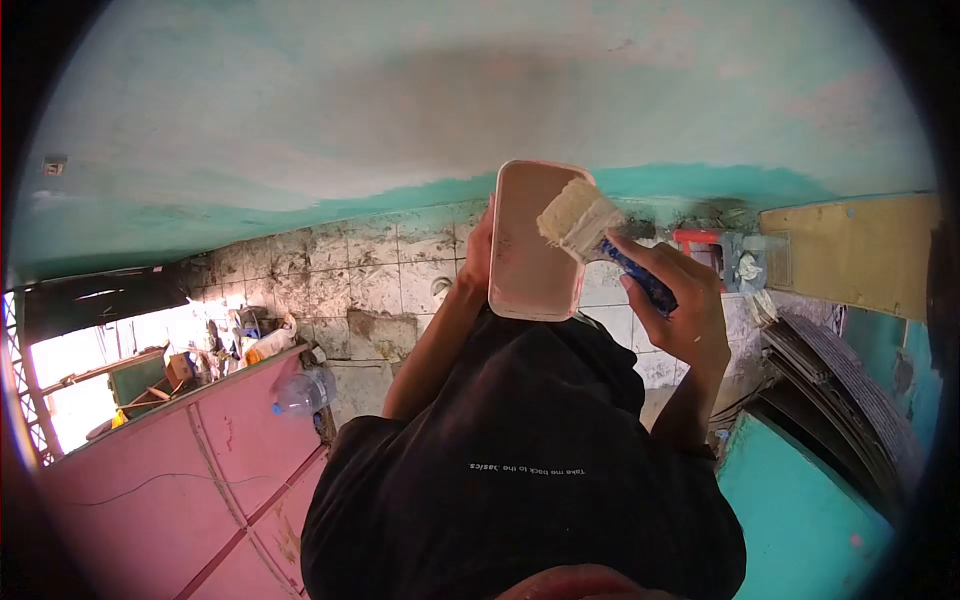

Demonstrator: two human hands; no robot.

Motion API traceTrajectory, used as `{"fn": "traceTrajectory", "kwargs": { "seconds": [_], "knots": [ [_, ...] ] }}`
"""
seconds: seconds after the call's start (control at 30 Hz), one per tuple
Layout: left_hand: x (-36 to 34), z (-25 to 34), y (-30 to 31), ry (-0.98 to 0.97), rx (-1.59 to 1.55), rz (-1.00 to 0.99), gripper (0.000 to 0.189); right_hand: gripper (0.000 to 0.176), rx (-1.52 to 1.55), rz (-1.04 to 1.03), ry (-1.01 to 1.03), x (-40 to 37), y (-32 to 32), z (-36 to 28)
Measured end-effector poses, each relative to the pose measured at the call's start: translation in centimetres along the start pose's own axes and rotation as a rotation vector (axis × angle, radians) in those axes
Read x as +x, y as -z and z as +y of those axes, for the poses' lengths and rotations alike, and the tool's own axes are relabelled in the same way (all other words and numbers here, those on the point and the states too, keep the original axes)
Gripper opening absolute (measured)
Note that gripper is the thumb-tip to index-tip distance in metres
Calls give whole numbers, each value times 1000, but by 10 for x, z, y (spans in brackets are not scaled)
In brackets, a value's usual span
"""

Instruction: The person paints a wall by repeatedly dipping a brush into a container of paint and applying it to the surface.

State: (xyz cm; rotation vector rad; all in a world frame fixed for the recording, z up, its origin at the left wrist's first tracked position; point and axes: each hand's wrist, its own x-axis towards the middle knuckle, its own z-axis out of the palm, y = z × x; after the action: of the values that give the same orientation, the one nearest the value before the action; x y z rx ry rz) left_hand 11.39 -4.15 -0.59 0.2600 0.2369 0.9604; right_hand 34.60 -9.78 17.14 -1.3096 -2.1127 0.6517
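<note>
In my right hand [685, 300] is a paintbrush [652, 278], gripped by its blue handle. Its wide, pale bristles, coated with paint, lie over the right rim of a rectangular tub [532, 245]. The tub holds light pinkish-beige paint. My left hand [480, 245] supports the tub from its left side, with most of the fingers hidden behind it. Beyond both hands stands the wall [420, 110], whitish over most of its surface, with a turquoise band along its lower part.
Below me is a stained tile floor [375, 260]. A pink panel [180, 480] is at left, with a clear plastic bottle [305, 392] by its edge. Stacked corrugated sheets [840, 380] and a turquoise surface [790, 510] lie at right, near a tan board [850, 250].
</note>
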Motion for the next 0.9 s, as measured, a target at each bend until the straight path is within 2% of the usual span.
{"fn": "traceTrajectory", "kwargs": {
  "seconds": [0.07, 0.17, 0.23, 0.37, 0.47, 0.63, 0.67, 0.73, 0.8, 0.87, 0.9],
  "knots": [
    [4, -9, -5, -18, 7, -1, 64, 50, -6, -33, 5, -6, 4, 5],
    [9, -20, -2, -82, 48, 89, 66, 41, 41, -39, -94, -11, 5, 10],
    [16, -22, 4, -89, 55, -18, 64, 32, 94, -43, -181, -11, 3, 16],
    [24, -30, 3, -162, 180, 70, 63, 21, -38, -60, -38, -8, -5, 32],
    [23, -28, -2, -142, 86, 18, 64, 21, -85, -60, -30, -4, -8, 34],
    [20, -36, 8, -247, 97, -39, 69, 18, -54, -13, -1, -7, -21, 37],
    [20, -39, 11, -244, 99, -36, 69, 15, -55, -18, 12, -6, -23, 37],
    [20, -37, 0, -264, 190, 141, 68, 13, -61, -14, 25, -5, -28, 36],
    [20, -36, -14, -264, 177, 152, 68, 13, -100, -84, 20, -7, -31, 37],
    [16, -38, -11, -262, 161, 170, 68, 15, -92, -60, 10, -8, -26, 32],
    [17, -37, -5, -259, 129, 76, 68, 17, -84, -36, 5, -9, -25, 30]
  ]
}}
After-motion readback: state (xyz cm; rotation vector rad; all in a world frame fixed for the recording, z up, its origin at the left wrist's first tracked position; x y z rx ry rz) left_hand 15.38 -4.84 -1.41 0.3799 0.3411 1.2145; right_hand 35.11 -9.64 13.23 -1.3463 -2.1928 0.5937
